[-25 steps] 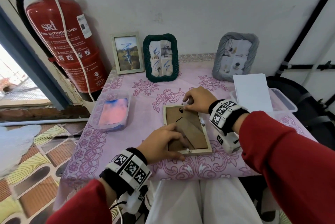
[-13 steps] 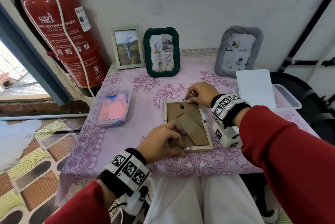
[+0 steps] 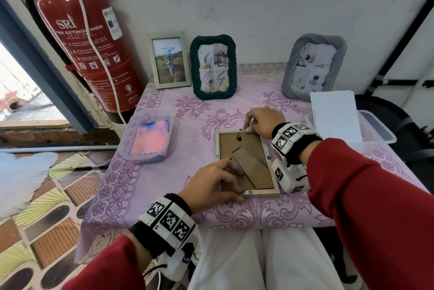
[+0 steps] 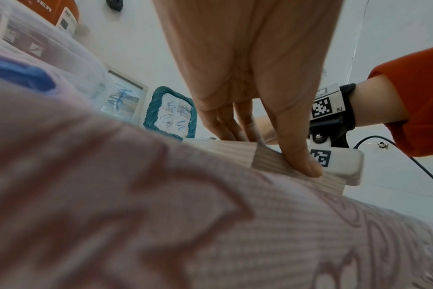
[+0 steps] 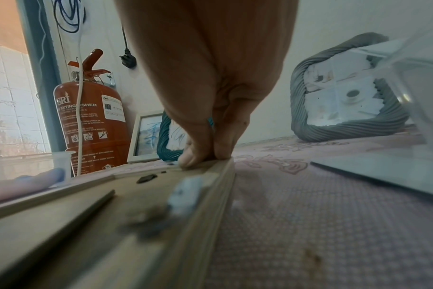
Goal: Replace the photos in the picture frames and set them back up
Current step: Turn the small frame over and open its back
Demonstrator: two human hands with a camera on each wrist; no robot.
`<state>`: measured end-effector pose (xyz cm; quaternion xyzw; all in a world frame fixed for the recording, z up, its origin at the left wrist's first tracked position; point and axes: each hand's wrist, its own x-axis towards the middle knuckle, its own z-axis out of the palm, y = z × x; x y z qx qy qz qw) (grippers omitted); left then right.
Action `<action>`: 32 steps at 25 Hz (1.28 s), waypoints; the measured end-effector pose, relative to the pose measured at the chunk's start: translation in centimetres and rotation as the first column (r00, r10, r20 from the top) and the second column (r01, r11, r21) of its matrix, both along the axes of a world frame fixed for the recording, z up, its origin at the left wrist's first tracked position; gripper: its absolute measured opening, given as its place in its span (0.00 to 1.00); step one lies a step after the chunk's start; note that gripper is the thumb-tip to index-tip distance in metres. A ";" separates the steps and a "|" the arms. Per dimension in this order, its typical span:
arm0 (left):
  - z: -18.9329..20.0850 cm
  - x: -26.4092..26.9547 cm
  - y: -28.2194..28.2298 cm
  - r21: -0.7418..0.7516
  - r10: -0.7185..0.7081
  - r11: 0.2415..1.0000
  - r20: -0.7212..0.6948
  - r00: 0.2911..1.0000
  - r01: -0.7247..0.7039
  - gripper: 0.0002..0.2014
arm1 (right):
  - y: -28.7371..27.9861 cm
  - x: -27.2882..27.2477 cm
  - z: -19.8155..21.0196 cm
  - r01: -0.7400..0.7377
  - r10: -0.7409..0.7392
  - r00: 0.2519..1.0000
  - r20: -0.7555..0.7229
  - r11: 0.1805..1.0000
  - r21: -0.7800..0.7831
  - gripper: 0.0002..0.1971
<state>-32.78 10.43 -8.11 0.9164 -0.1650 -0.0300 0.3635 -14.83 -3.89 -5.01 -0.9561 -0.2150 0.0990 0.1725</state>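
Note:
A light wooden picture frame [image 3: 244, 160] lies face down on the pink tablecloth, its brown backing board and folded stand up. My left hand [image 3: 218, 181] grips its near left corner, the thumb against the near rail [image 4: 235, 154] and the fingers on the backing. My right hand [image 3: 254, 129] is at the far rail, where thumb and forefinger pinch a small metal tab on the frame [image 5: 210, 187]. In the right wrist view the right hand [image 5: 205, 156] has both tips pressed together on that rail. The photo inside is hidden.
Three frames stand along the wall: a wooden one [image 3: 169, 59], a green rope one [image 3: 212, 66], a grey one [image 3: 313, 66]. A plastic tub [image 3: 150, 158] with pink cloth sits left. White paper [image 3: 333, 116] lies on a tub right. A fire extinguisher [image 3: 87, 38] stands far left.
Both hands stay on the frame. The right fingertips have shifted slightly along the far rail; the frame itself has not moved.

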 end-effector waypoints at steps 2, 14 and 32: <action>-0.1 -0.1 -0.1 0.013 0.000 1.000 0.012 1.000 0.000 0.08 | -0.1 -0.1 0.0 -0.002 0.002 1.000 0.007 1.000 -0.006 0.05; 0.9 -0.8 -0.6 -0.226 0.369 0.909 0.051 0.928 -0.350 0.16 | -2.6 -5.5 0.0 -0.112 0.101 0.990 0.099 0.987 0.118 0.20; -0.4 -0.9 -0.4 -0.165 0.472 0.853 -0.160 0.867 -0.495 0.28 | -4.4 -11.0 -1.7 0.034 -0.029 0.999 -0.020 0.962 0.270 0.28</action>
